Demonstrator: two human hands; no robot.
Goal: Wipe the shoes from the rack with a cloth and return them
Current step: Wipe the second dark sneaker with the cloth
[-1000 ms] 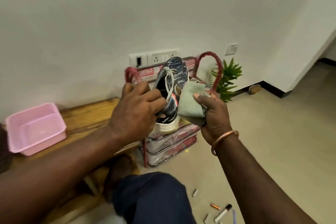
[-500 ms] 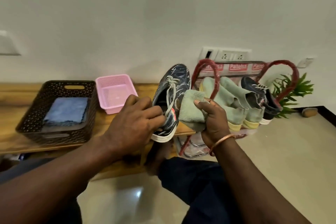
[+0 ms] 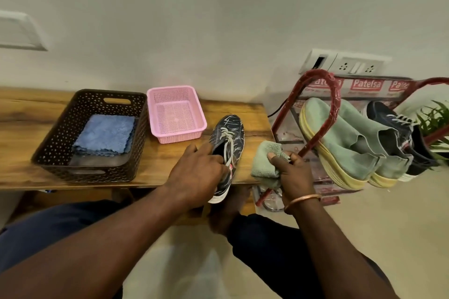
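My left hand (image 3: 194,175) grips a dark blue patterned sneaker (image 3: 228,133) by its opening, toe pointing away, over the right end of the wooden bench (image 3: 252,114). A folded green cloth (image 3: 264,162) is held in my right hand (image 3: 294,172), just right of the sneaker and apart from it. The red-framed shoe rack (image 3: 323,94) stands at the right. On its top shelf lie a pair of green shoes with yellow soles (image 3: 340,138) and a second dark blue sneaker (image 3: 393,126).
A brown perforated basket (image 3: 60,133) holding a blue cloth (image 3: 104,133) and a pink basket (image 3: 175,114) sit on the bench. A wall socket strip (image 3: 347,63) is behind the rack, a green plant (image 3: 435,119) at far right. My knees are below.
The sneaker has come down from in front of the wall to just over the bench. The cloth has separated from the shoe's side. The view has tilted down and left.
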